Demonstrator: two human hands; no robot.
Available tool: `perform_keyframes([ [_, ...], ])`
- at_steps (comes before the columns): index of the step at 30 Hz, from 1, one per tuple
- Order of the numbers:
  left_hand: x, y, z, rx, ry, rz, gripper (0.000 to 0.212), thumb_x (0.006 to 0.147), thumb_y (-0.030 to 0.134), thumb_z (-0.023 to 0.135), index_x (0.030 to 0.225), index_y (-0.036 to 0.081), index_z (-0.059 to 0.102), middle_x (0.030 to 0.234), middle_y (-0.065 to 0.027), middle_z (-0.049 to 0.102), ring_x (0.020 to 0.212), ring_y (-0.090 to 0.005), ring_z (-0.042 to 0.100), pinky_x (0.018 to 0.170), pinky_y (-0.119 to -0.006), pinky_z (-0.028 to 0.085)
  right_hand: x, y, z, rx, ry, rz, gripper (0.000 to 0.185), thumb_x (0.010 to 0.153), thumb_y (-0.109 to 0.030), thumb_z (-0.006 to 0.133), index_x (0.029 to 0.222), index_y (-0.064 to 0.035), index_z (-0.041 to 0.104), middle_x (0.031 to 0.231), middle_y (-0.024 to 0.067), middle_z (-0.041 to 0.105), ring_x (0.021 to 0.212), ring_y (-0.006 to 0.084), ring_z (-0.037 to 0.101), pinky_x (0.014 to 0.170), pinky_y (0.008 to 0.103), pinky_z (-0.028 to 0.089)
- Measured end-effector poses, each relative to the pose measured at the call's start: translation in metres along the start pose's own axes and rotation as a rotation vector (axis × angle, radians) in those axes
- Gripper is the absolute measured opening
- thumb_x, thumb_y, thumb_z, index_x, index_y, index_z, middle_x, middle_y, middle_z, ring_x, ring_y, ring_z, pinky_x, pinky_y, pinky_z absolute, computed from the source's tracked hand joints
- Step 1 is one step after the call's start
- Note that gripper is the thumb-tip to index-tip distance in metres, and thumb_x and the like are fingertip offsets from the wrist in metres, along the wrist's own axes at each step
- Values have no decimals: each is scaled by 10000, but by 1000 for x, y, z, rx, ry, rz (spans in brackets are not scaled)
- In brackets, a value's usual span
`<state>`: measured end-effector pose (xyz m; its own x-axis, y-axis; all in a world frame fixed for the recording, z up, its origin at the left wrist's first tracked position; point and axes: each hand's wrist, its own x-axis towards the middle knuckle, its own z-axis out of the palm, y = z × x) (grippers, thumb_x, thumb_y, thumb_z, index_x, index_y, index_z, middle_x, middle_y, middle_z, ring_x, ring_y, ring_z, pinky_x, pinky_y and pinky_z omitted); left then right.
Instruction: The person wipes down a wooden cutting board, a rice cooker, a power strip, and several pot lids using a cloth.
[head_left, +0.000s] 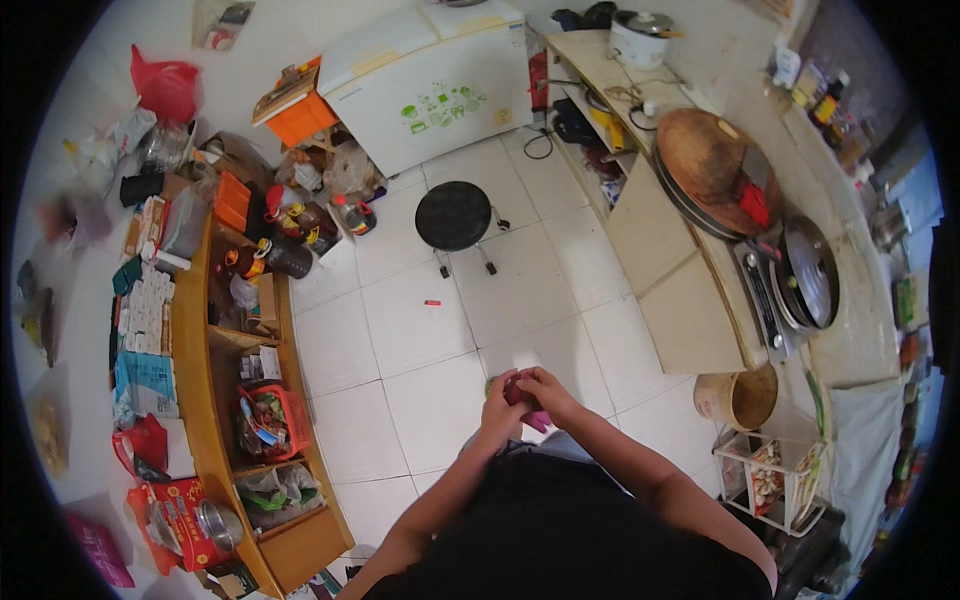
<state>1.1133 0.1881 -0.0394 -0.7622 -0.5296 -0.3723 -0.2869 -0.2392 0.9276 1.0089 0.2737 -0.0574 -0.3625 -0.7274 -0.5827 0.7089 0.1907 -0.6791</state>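
Note:
Close before my body, my left hand (501, 409) and my right hand (547, 394) come together around a small dark reddish-purple object (516, 389). It may be a red onion, but fingers cover much of it. My left hand cups it from the left, while the right thumb and fingers press on it from the other side. Below the hands shows something bright pink (537, 421), partly hidden, which I cannot name. A bit of green (489, 387) peeks out beside my left hand.
A black round stool (453, 216) stands ahead on the tiled floor (420, 337), near a small red item (433, 303). Wooden shelves (191, 300) line the left; a white chest freezer (442, 97) stands at the back. The counter (705, 262) on the right carries pans and a wok lid (811, 270).

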Motion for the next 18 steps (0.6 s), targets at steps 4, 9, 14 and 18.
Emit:
perform_keyframes([
  [4, 67, 60, -51, 148, 2, -25, 622, 716, 30, 659, 1294, 73, 433, 1151, -149, 595, 1061, -265, 597, 900, -347, 493, 59, -60, 51, -39, 65, 0, 284, 874, -163, 575, 1105, -14, 505, 1009, 92, 593, 902, 180, 600, 773, 307, 515],
  [9, 166, 85, -95, 250, -37, 128, 640, 701, -43, 625, 1302, 50, 428, 1167, -126, 579, 1012, -210, 602, 727, -294, 551, 142, -123, 75, 29, 47, -57, 289, 873, -169, 575, 1105, -14, 501, 986, 99, 595, 854, 178, 609, 725, 299, 527],
  [14, 269, 110, -109, 233, -124, 52, 627, 731, -34, 628, 1316, 54, 419, 1160, -115, 580, 1003, -195, 600, 749, -285, 537, 218, -190, 70, 108, 64, -48, 282, 875, -167, 568, 1095, 3, 520, 921, 104, 610, 730, 174, 618, 622, 278, 525],
  [18, 352, 137, -114, 384, -124, 63, 607, 728, 9, 646, 1295, 56, 433, 1169, -130, 586, 1076, -234, 590, 921, -324, 477, 299, -227, 59, 136, 76, -82, 256, 875, -182, 560, 1048, 8, 557, 912, 104, 616, 769, 166, 612, 669, 274, 509],
])
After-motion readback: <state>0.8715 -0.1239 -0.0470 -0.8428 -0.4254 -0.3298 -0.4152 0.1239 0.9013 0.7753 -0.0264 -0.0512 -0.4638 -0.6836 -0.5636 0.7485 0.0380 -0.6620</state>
